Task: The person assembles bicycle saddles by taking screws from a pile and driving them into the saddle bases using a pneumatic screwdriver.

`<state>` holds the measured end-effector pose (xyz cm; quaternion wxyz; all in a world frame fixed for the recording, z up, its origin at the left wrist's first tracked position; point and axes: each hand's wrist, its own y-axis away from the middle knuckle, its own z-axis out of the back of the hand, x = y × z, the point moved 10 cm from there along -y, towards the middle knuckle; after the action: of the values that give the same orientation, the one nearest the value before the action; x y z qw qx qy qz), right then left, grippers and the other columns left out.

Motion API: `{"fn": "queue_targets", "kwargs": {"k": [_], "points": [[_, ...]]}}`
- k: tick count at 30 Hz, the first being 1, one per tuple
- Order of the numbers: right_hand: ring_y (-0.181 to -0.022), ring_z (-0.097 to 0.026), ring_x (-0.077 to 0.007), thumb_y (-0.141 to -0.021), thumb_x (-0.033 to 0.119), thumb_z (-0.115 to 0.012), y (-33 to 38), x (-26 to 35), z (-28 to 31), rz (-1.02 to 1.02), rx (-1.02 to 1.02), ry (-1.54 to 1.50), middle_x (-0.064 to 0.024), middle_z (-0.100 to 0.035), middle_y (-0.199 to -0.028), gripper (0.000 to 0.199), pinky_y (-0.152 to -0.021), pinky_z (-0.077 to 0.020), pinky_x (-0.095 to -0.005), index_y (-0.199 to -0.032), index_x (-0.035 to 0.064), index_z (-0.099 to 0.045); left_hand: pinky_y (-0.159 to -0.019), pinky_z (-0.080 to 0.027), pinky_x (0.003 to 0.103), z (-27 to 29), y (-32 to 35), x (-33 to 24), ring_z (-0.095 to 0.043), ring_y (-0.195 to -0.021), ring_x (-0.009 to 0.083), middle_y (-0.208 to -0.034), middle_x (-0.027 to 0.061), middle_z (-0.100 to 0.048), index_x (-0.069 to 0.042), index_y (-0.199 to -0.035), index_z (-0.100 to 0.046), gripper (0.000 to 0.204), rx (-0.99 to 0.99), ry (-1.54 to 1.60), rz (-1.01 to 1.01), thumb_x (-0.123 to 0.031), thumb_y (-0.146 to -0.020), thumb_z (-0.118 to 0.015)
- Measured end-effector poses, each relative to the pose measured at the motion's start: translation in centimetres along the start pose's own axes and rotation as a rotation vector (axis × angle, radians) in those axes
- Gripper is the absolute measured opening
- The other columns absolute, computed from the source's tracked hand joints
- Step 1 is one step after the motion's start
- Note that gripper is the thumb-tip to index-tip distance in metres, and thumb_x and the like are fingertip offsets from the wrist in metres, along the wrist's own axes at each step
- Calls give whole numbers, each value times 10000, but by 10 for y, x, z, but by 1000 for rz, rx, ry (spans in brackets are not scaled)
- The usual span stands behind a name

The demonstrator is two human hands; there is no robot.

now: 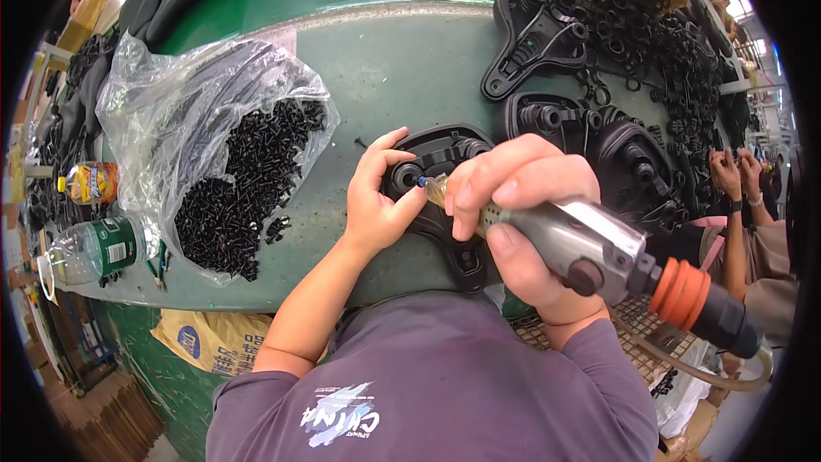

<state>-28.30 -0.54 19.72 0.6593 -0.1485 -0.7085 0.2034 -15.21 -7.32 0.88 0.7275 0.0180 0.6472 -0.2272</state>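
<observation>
My right hand (534,197) is wrapped round a silver air screwdriver (594,244) with an orange ring and a black hose end. Its bit points left and down at a round mount on a black bicycle saddle (469,263), which lies underside up in front of me. Whether the bit touches a screw is hidden by my fingers. My left hand (376,210) grips the saddle's left side, thumb and fingers close to the bit. Left of it, a clear plastic bag (141,111) lies spread with a heap of small black screws (244,188) on it.
More saddle undersides (534,43) and a heap of black rings (637,38) lie to the right. A clear bottle (103,248) and an orange drink bottle (90,182) are at the left edge. The screwdriver's hose (684,370) loops at lower right. Another person's hands (727,175) work at far right.
</observation>
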Motion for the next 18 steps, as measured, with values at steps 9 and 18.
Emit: {"fn": "queue_targets", "kwargs": {"k": [9, 18], "points": [[-721, -712, -194, -893, 3, -687, -8, -36, -39, 103, 199, 245, -183, -710, -1050, 267, -720, -629, -352, -1141, 45, -596, -1129, -470, 454, 5, 2, 1, -602, -1349, 349, -1480, 219, -629, -36, -1193, -694, 483, -4, 44, -77, -278, -818, -876], [-727, -703, -228, -787, -124, -612, -25, -57, -48, 29, 209, 295, -137, -708, -853, 228, -761, -614, -364, -965, 17, -632, -1098, -489, 486, 9, 0, -3, -630, -1297, 390, -1409, 187, -682, -39, -1085, -700, 386, -61, 32, -66, -228, -791, -863]]}}
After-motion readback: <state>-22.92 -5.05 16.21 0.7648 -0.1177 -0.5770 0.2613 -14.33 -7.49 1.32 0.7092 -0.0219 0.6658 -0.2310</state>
